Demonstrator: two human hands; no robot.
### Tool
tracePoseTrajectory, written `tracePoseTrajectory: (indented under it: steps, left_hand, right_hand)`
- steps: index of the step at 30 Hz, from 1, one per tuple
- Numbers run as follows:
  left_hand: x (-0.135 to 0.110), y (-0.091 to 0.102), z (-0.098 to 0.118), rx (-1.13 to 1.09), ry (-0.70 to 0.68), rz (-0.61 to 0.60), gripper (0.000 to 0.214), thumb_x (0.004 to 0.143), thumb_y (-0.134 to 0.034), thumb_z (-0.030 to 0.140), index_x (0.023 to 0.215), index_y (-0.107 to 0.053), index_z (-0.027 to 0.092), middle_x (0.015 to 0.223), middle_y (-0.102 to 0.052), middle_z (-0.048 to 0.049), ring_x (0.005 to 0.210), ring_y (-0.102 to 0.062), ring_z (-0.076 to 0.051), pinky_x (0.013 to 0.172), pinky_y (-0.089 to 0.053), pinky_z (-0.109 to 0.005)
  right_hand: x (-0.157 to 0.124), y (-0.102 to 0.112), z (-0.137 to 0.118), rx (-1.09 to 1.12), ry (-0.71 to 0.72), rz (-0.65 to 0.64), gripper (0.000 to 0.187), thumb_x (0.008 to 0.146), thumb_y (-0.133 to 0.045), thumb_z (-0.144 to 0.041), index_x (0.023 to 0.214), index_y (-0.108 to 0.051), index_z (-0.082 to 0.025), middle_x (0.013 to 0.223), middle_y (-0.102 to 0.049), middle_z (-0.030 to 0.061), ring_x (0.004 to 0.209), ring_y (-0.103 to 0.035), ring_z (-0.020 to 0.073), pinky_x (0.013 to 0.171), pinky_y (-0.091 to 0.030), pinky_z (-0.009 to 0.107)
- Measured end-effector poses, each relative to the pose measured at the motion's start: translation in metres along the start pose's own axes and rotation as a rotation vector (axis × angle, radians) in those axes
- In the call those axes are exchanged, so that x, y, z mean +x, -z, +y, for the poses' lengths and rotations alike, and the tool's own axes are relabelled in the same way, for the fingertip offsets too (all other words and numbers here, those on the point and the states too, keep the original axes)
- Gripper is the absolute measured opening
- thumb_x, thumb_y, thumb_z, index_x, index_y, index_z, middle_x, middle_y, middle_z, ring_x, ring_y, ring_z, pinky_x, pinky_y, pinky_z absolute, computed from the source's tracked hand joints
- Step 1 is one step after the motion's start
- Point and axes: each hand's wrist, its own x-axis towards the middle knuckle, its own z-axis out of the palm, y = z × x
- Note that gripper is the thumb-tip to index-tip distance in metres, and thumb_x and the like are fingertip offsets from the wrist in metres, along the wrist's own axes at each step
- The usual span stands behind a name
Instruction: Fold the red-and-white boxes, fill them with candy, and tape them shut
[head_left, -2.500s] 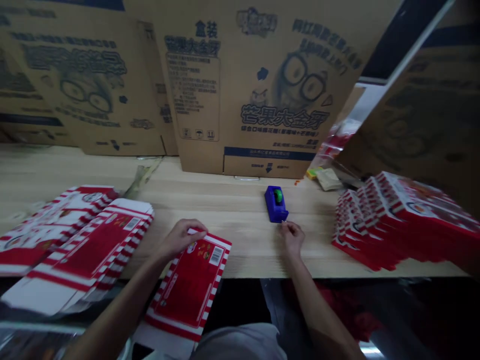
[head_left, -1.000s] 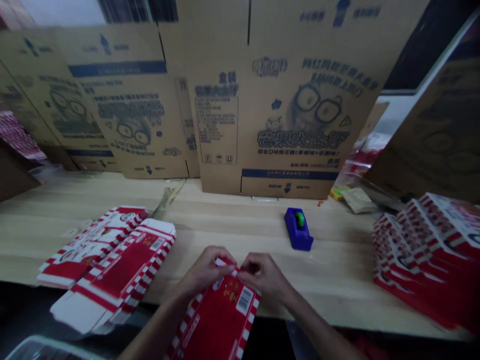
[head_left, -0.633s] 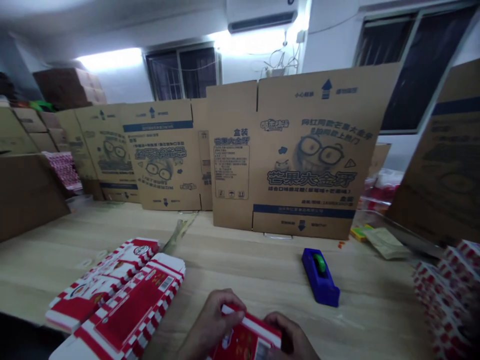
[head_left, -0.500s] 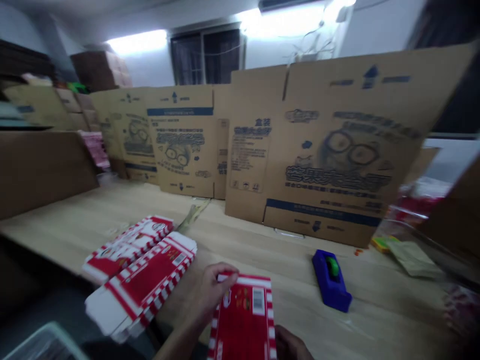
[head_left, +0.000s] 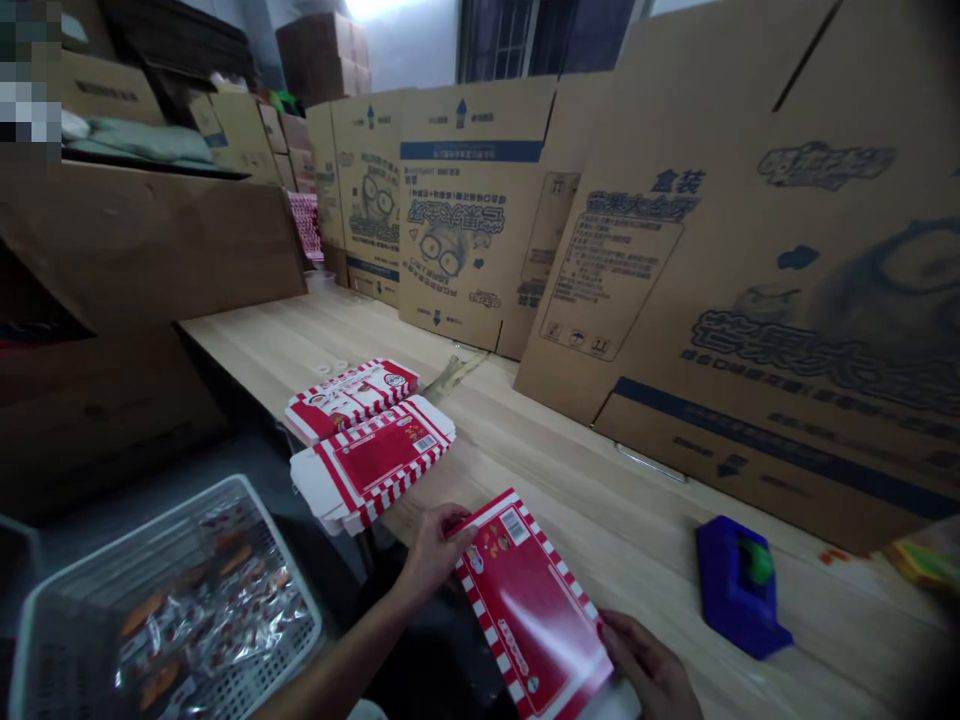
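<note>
Here's our bench, going left to right. Down below the table edge we've got a wire basket (head_left: pixel 304 610) full of shiny snack packets (head_left: pixel 217 600). Up on the pale wooden table (head_left: pixel 600 520) sit two flat-folded red-and-white carton blanks (head_left: pixel 371 460), one just behind the other and touching it. Big flattened cardboard boxes (head_left: pixel 472 220) with a cartoon face printed on them lean in a row along the far side.

Next comes our left hand (head_left: pixel 435 555), fingers closed on the top corner of a third red-and-white carton blank (head_left: pixel 529 610). That blank sits diagonally near the table's front edge, barcode end up. We can't tell if it's resting on the wood or held just above it. Our right hand (head_left: pixel 649 665) grips its lower edge, so the hands are well apart with the blank between them. Off to the right, near that hand but not touching it, is a blue tape dispenser (head_left: pixel 739 585) with a green center.
</note>
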Motion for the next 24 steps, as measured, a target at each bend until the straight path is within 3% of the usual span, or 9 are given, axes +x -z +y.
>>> tracePoseTrajectory:
  steps: [2, 5, 8, 10, 13, 16, 19, 24]
  left_hand:
    - [-0.004, 0.006, -0.008, 0.179, -0.047, -0.029, 0.025, 0.074, -0.062, 0.034, 0.087, -0.068, 0.013, 0.079, -0.072, -0.0079, 0.073, -0.067, -0.023, 0.066, -0.051, -0.031]
    - [-0.007, 0.017, -0.014, 0.474, -0.191, 0.053, 0.032, 0.076, -0.061, 0.033, 0.103, -0.065, 0.016, 0.093, -0.071, -0.0091, 0.08, -0.067, -0.024, 0.072, -0.052, -0.034]
    - [0.004, 0.038, -0.003, 0.696, -0.41, 0.155, 0.036, 0.079, -0.059, 0.036, 0.111, -0.062, 0.018, 0.111, -0.065, -0.012, 0.101, -0.062, -0.027, 0.087, -0.05, -0.039]
    - [0.024, 0.06, 0.012, 0.848, -0.46, 0.188, 0.039, 0.081, -0.058, 0.04, 0.113, -0.061, 0.018, 0.113, -0.064, -0.0134, 0.108, -0.057, -0.029, 0.093, -0.047, -0.042]
    - [0.064, 0.1, 0.035, 1.167, -0.313, 0.175, 0.075, 0.07, -0.064, 0.054, 0.132, -0.047, 0.014, 0.133, -0.051, -0.0211, 0.124, -0.043, -0.039, 0.1, -0.037, -0.055]
    - [0.097, 0.13, 0.045, 1.373, -0.105, 0.004, 0.113, 0.053, -0.07, 0.067, 0.144, -0.029, 0.015, 0.144, -0.033, -0.0278, 0.133, -0.028, -0.047, 0.101, -0.024, -0.068]
    - [0.112, 0.142, 0.041, 1.413, 0.036, -0.15, 0.122, 0.05, -0.068, 0.07, 0.147, -0.021, 0.015, 0.142, -0.033, -0.031, 0.132, -0.03, -0.049, 0.101, -0.021, -0.07]
    - [0.119, 0.145, 0.038, 1.371, 0.076, -0.161, 0.123, 0.048, -0.069, 0.07, 0.147, -0.022, 0.015, 0.145, -0.031, -0.0314, 0.132, -0.029, -0.051, 0.101, -0.022, -0.071]
  right_hand:
    - [0.01, 0.005, 0.001, -0.051, 0.021, 0.089, 0.044, 0.059, -0.079, -0.051, 0.088, -0.072, -0.018, 0.09, -0.074, 0.0098, 0.085, -0.069, 0.0305, 0.065, -0.056, 0.034]
    - [0.025, 0.013, 0.002, -0.115, 0.136, 0.253, 0.053, 0.055, -0.081, -0.052, 0.093, -0.07, -0.018, 0.098, -0.073, 0.0093, 0.095, -0.066, 0.0298, 0.074, -0.056, 0.033]
    - [0.033, 0.018, 0.006, -0.132, 0.226, 0.35, 0.059, 0.055, -0.08, -0.052, 0.101, -0.066, -0.018, 0.111, -0.07, 0.0102, 0.108, -0.062, 0.0298, 0.086, -0.054, 0.035]
    - [0.034, 0.021, 0.01, -0.152, 0.238, 0.35, 0.059, 0.056, -0.079, -0.053, 0.101, -0.066, -0.017, 0.112, -0.069, 0.011, 0.109, -0.061, 0.0303, 0.088, -0.053, 0.037]
    - [0.03, 0.025, 0.016, -0.174, 0.22, 0.34, 0.059, 0.057, -0.078, -0.054, 0.101, -0.065, -0.017, 0.112, -0.069, 0.0111, 0.106, -0.062, 0.0302, 0.089, -0.052, 0.038]
    - [0.024, 0.028, 0.019, -0.173, 0.213, 0.346, 0.059, 0.057, -0.078, -0.053, 0.102, -0.066, -0.017, 0.111, -0.069, 0.0099, 0.105, -0.062, 0.0295, 0.09, -0.051, 0.037]
    - [0.019, 0.027, 0.018, -0.176, 0.21, 0.359, 0.057, 0.057, -0.078, -0.053, 0.099, -0.067, -0.017, 0.107, -0.07, 0.0088, 0.102, -0.063, 0.0286, 0.09, -0.051, 0.037]
    - [0.015, 0.022, 0.01, -0.163, 0.233, 0.363, 0.056, 0.056, -0.078, -0.053, 0.096, -0.068, -0.016, 0.1, -0.071, 0.0085, 0.096, -0.064, 0.0273, 0.085, -0.052, 0.036]
